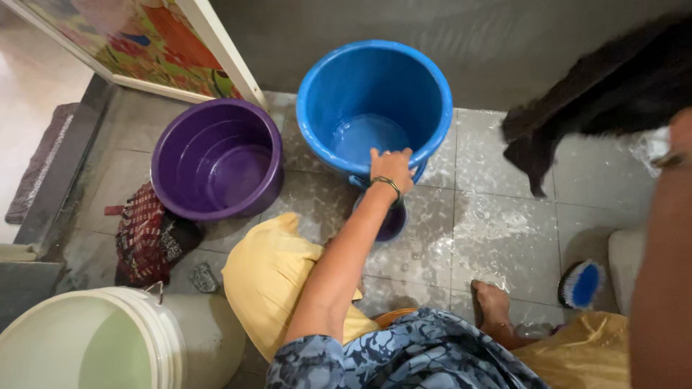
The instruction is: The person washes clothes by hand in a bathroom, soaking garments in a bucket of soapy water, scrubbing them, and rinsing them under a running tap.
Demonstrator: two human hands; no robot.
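nearest, patterned blue sleeve and yellow cloth (pixel 267 277) over the knee, bare foot (pixel 494 306) on wet, soapy floor (pixel 497 238). white bucket (pixel 94 342) at lower left, water inside. blue-bristled brush (pixel 581 283) lying on the tiles at right, near the foot. red patterned cloth (pixel 144 241) heaped against the purple tub (pixel 216 158). left hand (pixel 391 170), bangle on the wrist, fingers curled and gripping the near rim of the blue bucket (pixel 375 101); small purple mug (pixel 393 220) just below the wrist, partly hidden. right hand (pixel 677 144) at the right edge, soapy, touching a dark wet cloth (pixel 613 86) raised above the floor; cannot tell whether clenched or loose. blue bucket upright on the tiles, beside the purple tub, a little water at its bottom. grey wall behind.
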